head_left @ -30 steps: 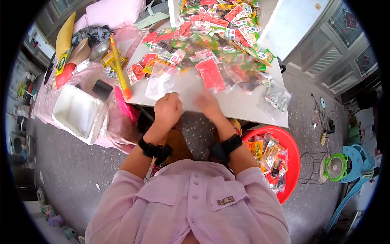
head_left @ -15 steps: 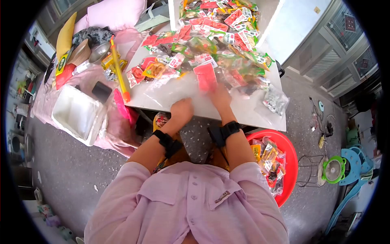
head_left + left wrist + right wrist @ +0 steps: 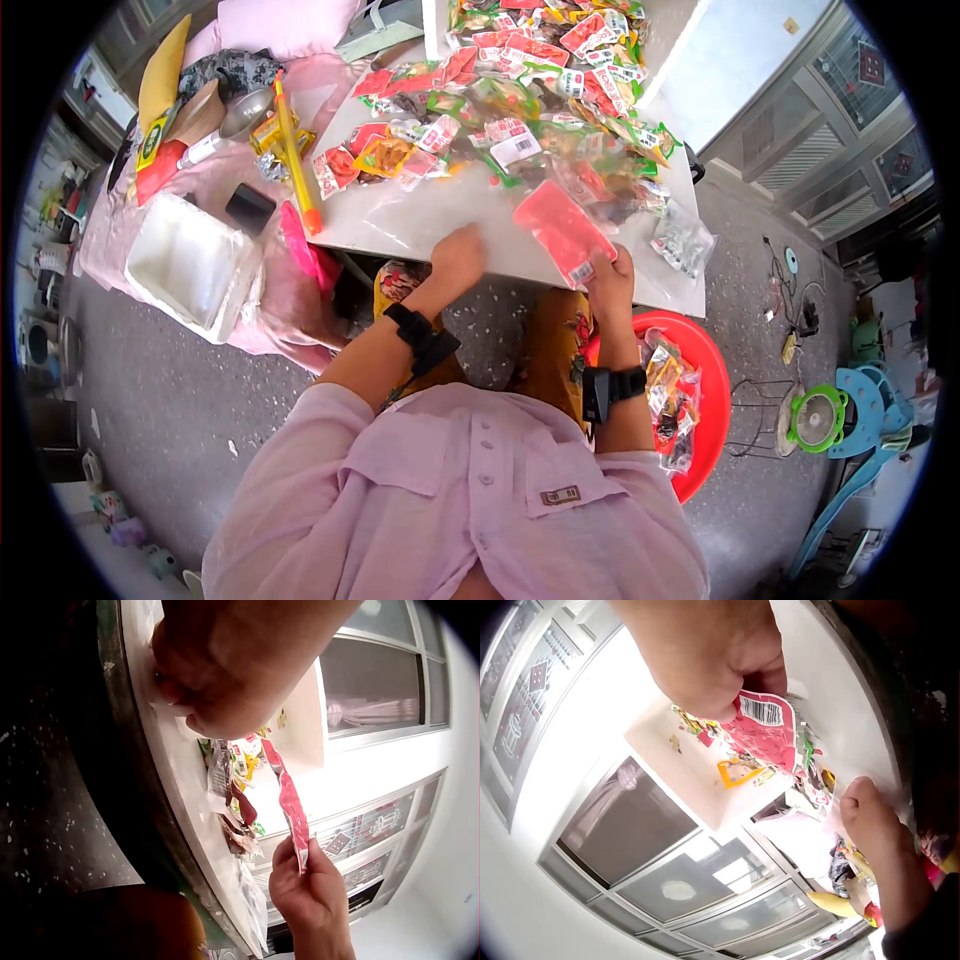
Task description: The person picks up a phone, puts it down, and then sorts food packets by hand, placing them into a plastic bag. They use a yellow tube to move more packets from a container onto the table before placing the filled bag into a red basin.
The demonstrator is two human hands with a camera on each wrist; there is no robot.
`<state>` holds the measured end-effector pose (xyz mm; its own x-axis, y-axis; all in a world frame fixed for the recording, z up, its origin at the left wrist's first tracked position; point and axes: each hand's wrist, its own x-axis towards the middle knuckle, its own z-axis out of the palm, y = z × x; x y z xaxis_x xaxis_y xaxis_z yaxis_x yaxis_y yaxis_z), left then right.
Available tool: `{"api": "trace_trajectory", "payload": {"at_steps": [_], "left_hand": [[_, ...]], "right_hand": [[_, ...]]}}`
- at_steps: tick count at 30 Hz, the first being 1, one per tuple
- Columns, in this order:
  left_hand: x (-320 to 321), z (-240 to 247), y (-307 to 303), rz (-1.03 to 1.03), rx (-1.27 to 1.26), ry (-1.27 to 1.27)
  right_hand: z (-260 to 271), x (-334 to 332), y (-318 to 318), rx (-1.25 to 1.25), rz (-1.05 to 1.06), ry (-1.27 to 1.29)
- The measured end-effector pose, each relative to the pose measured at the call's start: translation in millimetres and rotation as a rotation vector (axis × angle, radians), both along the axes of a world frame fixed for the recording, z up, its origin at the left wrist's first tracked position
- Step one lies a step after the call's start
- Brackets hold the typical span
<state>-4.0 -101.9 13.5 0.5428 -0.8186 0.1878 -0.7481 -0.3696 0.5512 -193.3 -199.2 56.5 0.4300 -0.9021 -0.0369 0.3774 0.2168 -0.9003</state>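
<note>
My right hand (image 3: 612, 285) pinches a flat red food packet (image 3: 563, 232) by its near corner, close to the barcode, thumb on top. Seen edge-on in the left wrist view, the packet (image 3: 291, 801) stands above the table. The right wrist view shows its barcode label (image 3: 762, 712) beside the curled fingers. My left hand (image 3: 458, 258) is at the table's front edge, fingers curled on a thin clear plastic bag (image 3: 400, 208) that lies over the tabletop. Its fingertips are partly hidden in the left wrist view. Beyond both hands spreads a pile of colourful food packets (image 3: 500, 100).
A white box (image 3: 668, 50) stands at the back, full of packets. Clear bags (image 3: 684, 243) lie at the table's right. A red basin (image 3: 708, 400) with packets sits on the floor right. Left are a white foam box (image 3: 150, 250), a phone (image 3: 250, 208) and a yellow tube (image 3: 291, 160).
My right hand took the red packet from the front of the pile and drew it right and toward me. My left hand shifted slightly right; the clear bag now lies flatter.
</note>
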Motion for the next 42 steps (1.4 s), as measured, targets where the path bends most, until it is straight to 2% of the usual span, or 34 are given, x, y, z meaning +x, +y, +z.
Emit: {"api": "trace_trajectory", "payload": {"at_steps": [5,8,11,14,16,20,23,26,29,31,32,35,38,41,42], "left_hand": [[-13,11,-1,-0.035,-0.054,0.064],[-19,8,1,-0.051,-0.119,0.060],[-22,15,4,-0.088,-0.116,0.008],[-29,30,10,-0.134,-0.084,-0.031],[-38,45,13,-0.149,-0.087,-0.018],[-38,29,3,-0.143,-0.135,-0.075],[-38,31,0,-0.160,-0.185,-0.077],[-41,40,3,-0.175,-0.207,-0.046],[-43,45,4,-0.217,-0.190,-0.007],[-41,35,4,-0.220,-0.096,-0.015],[-41,32,3,-0.221,-0.147,-0.013],[-42,27,1,-0.224,-0.243,-0.009],[-40,27,1,-0.204,-0.226,-0.018],[-35,11,-2,-0.182,-0.201,-0.029],[-33,6,-2,-0.186,-0.179,-0.016]], "right_hand": [[-18,-13,-4,-0.119,0.196,0.199],[-21,-10,-8,-0.090,0.269,0.266],[-18,-8,-13,-0.123,0.255,0.401],[-15,-7,-17,-0.115,0.272,0.427],[-14,0,-16,0.002,0.253,0.306],[-34,28,-14,0.172,0.254,0.123],[-13,43,0,0.192,0.337,0.276],[-36,47,-14,-0.161,0.461,0.619],[-32,43,-20,-0.062,0.547,0.534],[-29,45,-23,0.024,0.557,0.565],[-27,46,-25,0.066,0.561,0.581],[-31,60,-7,0.275,0.360,0.187],[-31,62,-12,0.071,0.318,0.306],[-43,49,-44,-1.105,-0.238,0.742],[-33,43,-53,-1.181,-0.333,0.776]]}}
